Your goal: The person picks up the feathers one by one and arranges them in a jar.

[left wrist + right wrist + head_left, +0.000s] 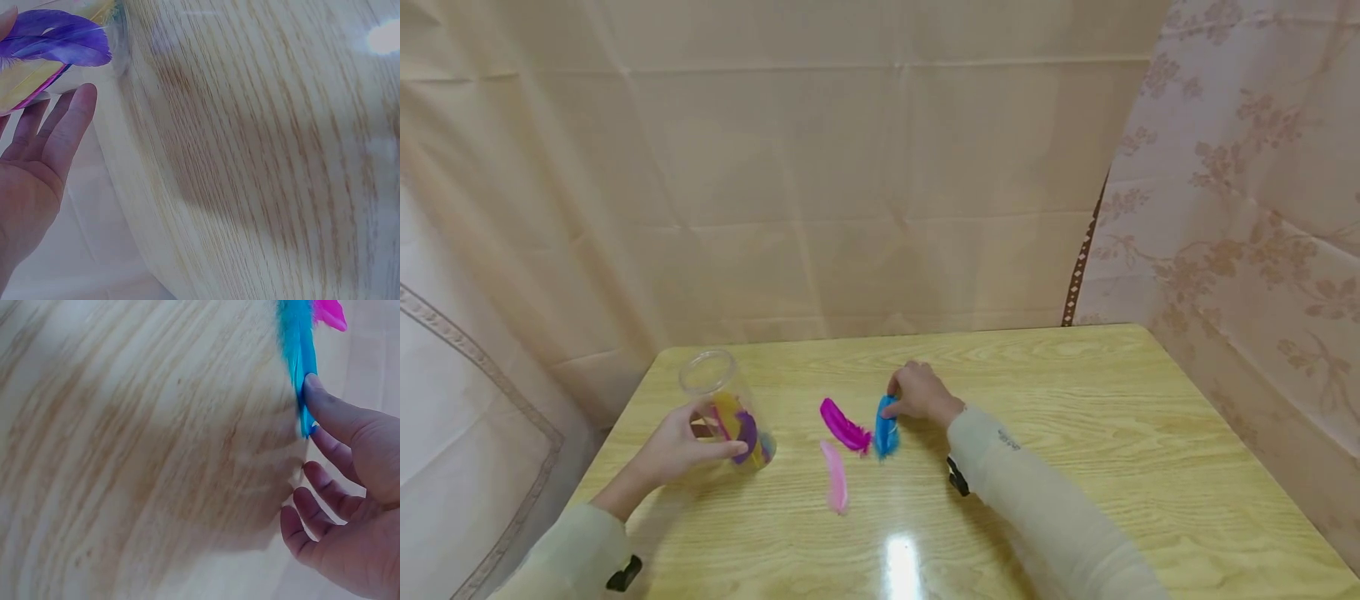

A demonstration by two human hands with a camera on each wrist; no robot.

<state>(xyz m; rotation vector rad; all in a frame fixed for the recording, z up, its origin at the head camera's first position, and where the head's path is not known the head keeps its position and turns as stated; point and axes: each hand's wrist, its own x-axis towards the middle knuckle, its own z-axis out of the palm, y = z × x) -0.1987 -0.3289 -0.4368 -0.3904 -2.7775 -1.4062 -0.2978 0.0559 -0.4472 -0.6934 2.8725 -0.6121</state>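
Observation:
My left hand (681,446) grips a clear plastic jar (708,372), thumb on one side and fingers on the other. The jar is tilted, with its round rim toward the back left. Through its wall show several feathers, among them a purple feather (59,40) and yellow ones. At the middle of the table my right hand (922,393) pinches one end of a blue feather (886,429) between thumb and index finger. In the right wrist view the other fingers are spread below the blue feather (304,356). Left of it lies a magenta feather (844,425).
A pale pink feather (834,477) lies on the wood-grain table (1112,467), nearer the front. A beige curtain (850,192) hangs behind the far edge, and a flowered cloth (1240,250) runs down the right side.

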